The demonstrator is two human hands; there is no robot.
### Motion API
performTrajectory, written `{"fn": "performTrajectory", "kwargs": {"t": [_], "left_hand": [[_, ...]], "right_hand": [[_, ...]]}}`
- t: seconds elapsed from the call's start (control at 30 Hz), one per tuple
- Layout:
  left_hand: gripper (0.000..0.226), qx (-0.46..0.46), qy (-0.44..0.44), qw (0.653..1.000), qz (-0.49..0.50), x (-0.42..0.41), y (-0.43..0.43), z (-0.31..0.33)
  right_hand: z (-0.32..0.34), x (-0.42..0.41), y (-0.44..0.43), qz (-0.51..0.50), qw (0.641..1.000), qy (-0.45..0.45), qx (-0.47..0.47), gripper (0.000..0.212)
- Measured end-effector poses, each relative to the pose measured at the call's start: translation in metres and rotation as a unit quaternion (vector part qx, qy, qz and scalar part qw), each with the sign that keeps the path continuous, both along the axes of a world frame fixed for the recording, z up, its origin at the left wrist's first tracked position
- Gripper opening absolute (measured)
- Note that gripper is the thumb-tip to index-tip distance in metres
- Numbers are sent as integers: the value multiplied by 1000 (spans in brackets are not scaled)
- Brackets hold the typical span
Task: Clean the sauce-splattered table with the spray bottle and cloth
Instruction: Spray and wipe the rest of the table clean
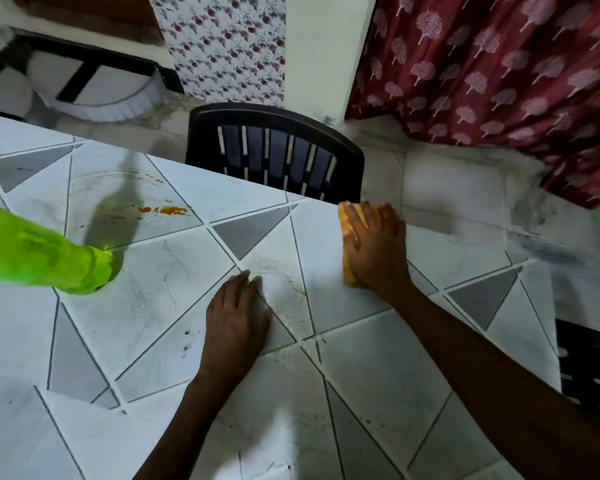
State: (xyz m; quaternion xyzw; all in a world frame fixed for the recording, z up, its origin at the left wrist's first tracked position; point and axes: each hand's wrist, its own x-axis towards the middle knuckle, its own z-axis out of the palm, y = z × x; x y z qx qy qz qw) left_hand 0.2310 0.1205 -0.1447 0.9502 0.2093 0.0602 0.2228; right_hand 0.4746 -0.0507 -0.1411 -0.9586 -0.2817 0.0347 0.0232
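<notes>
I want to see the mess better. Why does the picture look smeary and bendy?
Head view: motion blur smears the green plastic spray bottle and the right hand pressing the orange cloth; the wide lens curves the tile-patterned table edge; the bottle casts a dark shadow beside the sauce streaks.

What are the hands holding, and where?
The right hand presses an orange cloth flat on the table, palm on top, fingers spread over it. The left hand holds nothing; it rests flat on the table.

Head camera looks steeply down, close over the table (160, 306) and hands.
</notes>
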Motion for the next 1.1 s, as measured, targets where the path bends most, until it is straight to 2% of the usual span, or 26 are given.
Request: {"fn": "performTrajectory", "kwargs": {"t": [0.07,0.17,0.27,0.33,0.37,0.4,0.47,0.53,0.57,0.63,0.7,0.8,0.9,0.93,1.0,1.1], "left_hand": [[54,-3,-9,1000,14,-3,1,3],[56,-4,-16,997,70,-9,8,8],[56,7,-28,994,101,-18,21,10],[56,11,-23,994,107,-23,31,8],[55,11,-17,994,108,-25,33,7],[56,10,-11,994,105,-27,37,5],[56,13,-2,995,101,-28,39,3],[56,14,-3,995,98,-29,39,1],[56,15,-7,995,99,-30,38,1],[53,19,-16,993,111,-32,39,4],[53,13,-17,991,132,-38,42,6],[55,-8,-28,989,146,-48,53,6],[53,-22,-33,987,158,-50,56,3],[52,-24,-35,986,164,-49,55,3],[52,-27,-38,984,174,-47,52,1],[49,-38,-56,984,168,-48,51,-5]], "right_hand": [[2,-1,59,-2,1000,6,4,60],[4,-48,102,93,995,12,14,60],[11,-108,62,232,972,28,7,60],[11,-115,21,306,951,35,-3,59],[9,-104,4,309,950,31,-10,58],[3,-86,-3,284,958,17,-14,57],[-5,-46,9,158,987,-3,-13,56],[-3,-18,59,42,999,-13,2,58],[-1,-15,90,30,999,-5,10,60],[2,-29,146,75,997,12,16,62],[1,-67,166,160,987,14,24,60],[5,-124,119,270,962,22,22,57],[6,-121,50,337,941,37,4,57],[5,-106,38,321,947,30,-3,56],[-2,-71,43,223,975,7,-18,57],[0,-45,116,66,998,6,1,61]]}}
